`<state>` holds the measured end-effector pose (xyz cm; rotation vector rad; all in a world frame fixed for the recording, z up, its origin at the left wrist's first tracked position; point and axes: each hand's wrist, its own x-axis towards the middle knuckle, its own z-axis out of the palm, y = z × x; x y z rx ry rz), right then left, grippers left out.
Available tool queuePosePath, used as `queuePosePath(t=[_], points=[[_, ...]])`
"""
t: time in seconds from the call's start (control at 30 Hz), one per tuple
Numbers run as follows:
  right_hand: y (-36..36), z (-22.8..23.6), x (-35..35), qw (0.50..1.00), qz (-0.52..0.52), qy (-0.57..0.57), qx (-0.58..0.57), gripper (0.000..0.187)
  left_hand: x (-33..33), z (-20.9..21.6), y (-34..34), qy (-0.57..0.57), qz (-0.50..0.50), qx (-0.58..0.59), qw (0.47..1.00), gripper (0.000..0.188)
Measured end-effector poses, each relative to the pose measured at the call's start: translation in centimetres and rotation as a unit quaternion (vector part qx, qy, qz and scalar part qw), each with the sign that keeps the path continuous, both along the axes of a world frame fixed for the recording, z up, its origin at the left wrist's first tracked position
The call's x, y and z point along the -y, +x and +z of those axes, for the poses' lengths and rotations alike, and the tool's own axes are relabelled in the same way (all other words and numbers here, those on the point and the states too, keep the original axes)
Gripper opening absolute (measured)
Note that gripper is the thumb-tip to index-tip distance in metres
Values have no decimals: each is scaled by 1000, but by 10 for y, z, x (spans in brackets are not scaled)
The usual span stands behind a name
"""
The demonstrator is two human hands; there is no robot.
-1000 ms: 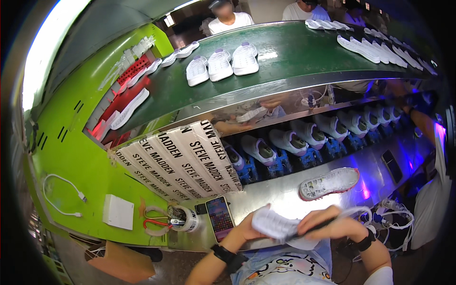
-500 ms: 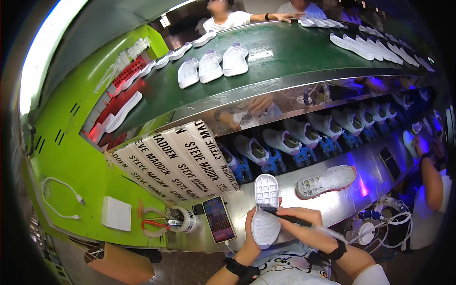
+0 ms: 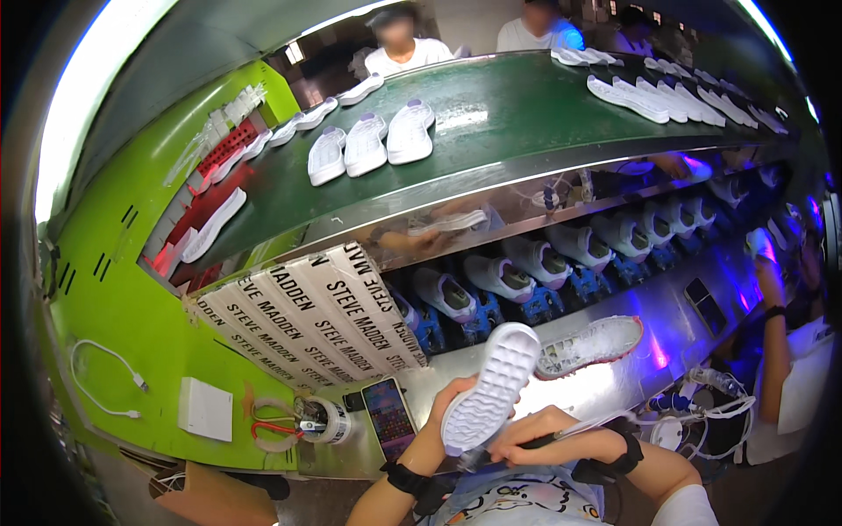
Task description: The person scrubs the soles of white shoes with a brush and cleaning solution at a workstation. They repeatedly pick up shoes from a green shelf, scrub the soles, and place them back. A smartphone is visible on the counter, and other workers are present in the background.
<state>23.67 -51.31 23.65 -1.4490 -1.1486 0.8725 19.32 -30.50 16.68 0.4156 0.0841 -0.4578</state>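
Note:
A white shoe sole (image 3: 489, 390) is gripped along its left edge by my left hand (image 3: 444, 405). It leans to the right, with its ridged tread facing up. My right hand (image 3: 539, 436) is closed round the dark handle of a brush (image 3: 478, 458), which has a clear tube running back over the wrist. The brush head is close to the near end of the sole; whether they touch I cannot tell. Just beyond, another sole (image 3: 589, 346) with a reddish edge and a whitish coated inside lies on the metal bench (image 3: 561, 399).
Shoes on blue holders (image 3: 517, 285) line up under the green belt (image 3: 500, 105), which carries white soles (image 3: 364, 145). A phone (image 3: 388, 419), a pot of tools (image 3: 329, 421) and a striped box (image 3: 316, 320) stand left. Coiled tubes (image 3: 702, 421) and a co-worker's arm (image 3: 772, 351) are right.
My left hand has tilted the sole to the right and raised it. My right hand has drawn the brush from the sole's middle down to its near end. A far person's arm has left the belt.

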Motion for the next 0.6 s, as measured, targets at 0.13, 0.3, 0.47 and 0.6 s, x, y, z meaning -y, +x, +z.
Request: queuePosePath(t=[0.13,0.3,0.47,0.6], points=[[0,17,-6,983,-70,142,93,14,6,45,6,147,-45,-71,986,49],[12,26,9,986,-52,129,93,14,11,85,-24,421,13,142,896,37],[27,11,36,997,20,-46,64,16,7,72,15,385,-158,-90,905,42],[30,6,42,994,-85,14,72,17,12,65,18,414,-128,-40,900,41]])
